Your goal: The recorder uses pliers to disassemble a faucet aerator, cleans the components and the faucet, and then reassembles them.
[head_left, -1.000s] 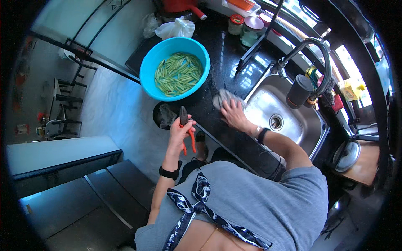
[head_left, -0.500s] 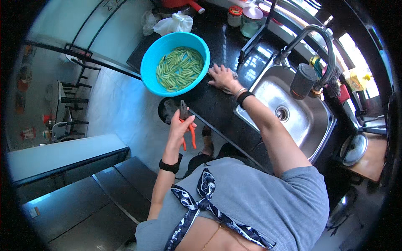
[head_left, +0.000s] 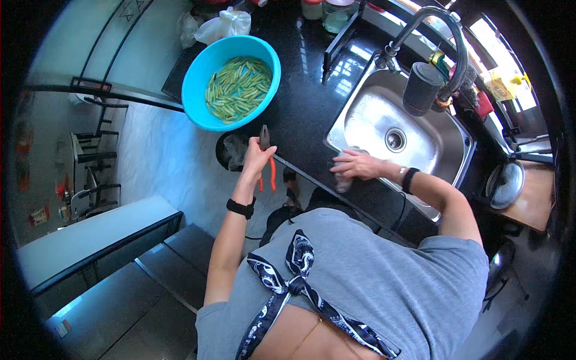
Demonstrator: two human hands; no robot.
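Observation:
My left hand (head_left: 256, 159) is closed around a pair of pliers (head_left: 264, 137), dark jaws pointing up and orange handles hanging below. It is above the counter's front edge. My right hand (head_left: 361, 165) presses a greyish cloth (head_left: 342, 182) onto the black countertop (head_left: 300, 114), between the front edge and the sink. The hand covers most of the cloth. Beyond my left hand stands a blue basin (head_left: 193, 90) of water with cut green bean pieces (head_left: 239, 90) in it.
A steel sink (head_left: 414, 157) with a curved faucet (head_left: 461, 45) lies to the right. Behind the basin sits a white plastic bag (head_left: 223, 25). A glass jar (head_left: 337, 17) stands at the back. Far right, a pot lid (head_left: 507, 185) rests by a wooden board (head_left: 536, 201).
My right hand has slid the cloth from beside the basin toward me and right, to the counter beside the sink's near left side. My left hand still holds the pliers. The view has shifted slightly.

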